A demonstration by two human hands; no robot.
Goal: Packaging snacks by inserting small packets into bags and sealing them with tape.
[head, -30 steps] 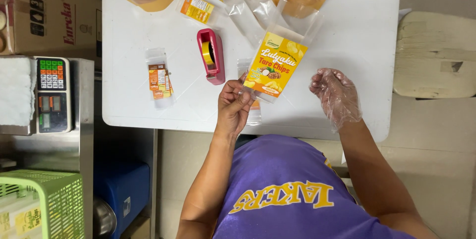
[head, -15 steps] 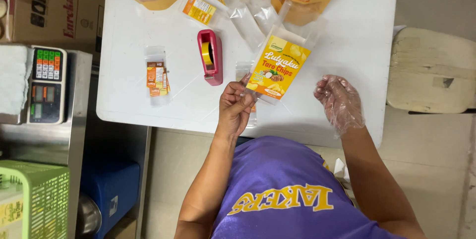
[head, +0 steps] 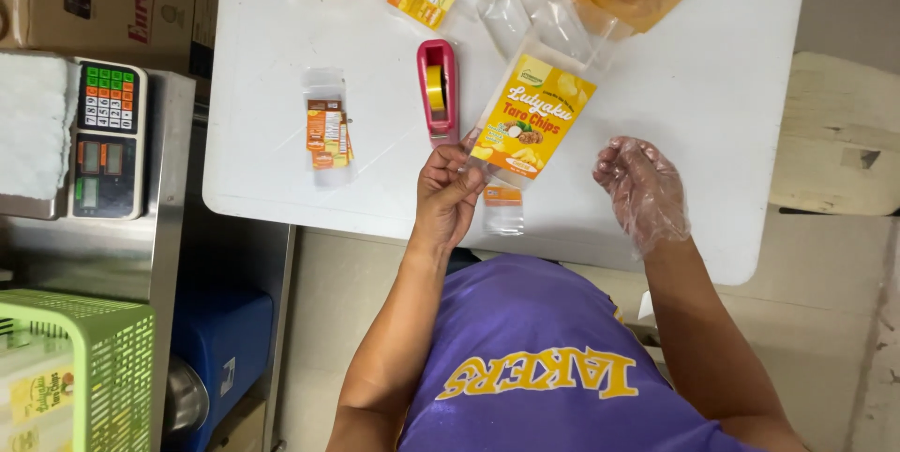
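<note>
Presently, the work in hand appears to be the sorting or bagging of printed snack packaging at a white desk (head: 712, 86). The left hand (head: 448, 191) is bare; its grip is closed, thumb and fingers pinched on the lower corner of a yellow snack pouch (head: 530, 119), which is held tilted just above the desk, beside a pink tape dispenser (head: 439, 91). Whether the pouch sits inside a clear sleeve cannot be told with certainty, though a transparent edge shows around it. The right hand (head: 642, 185) wears a thin clear glove, its fingers loosely spread and holding nothing, hovering near the desk's front edge, apart from the pouch. A small clear bag (head: 503, 208) with an orange label lies flat on the desk just below the pouch, close to the left hand. Further left lies a clear packet of orange labels (head: 327, 133); more pouches and clear bags lie at the far side. In my judgement the pouch is being presented for a two-handed step: any next move calls for the gloved hand to close on the free edge while the pinch keeps the pouch steady.
</note>
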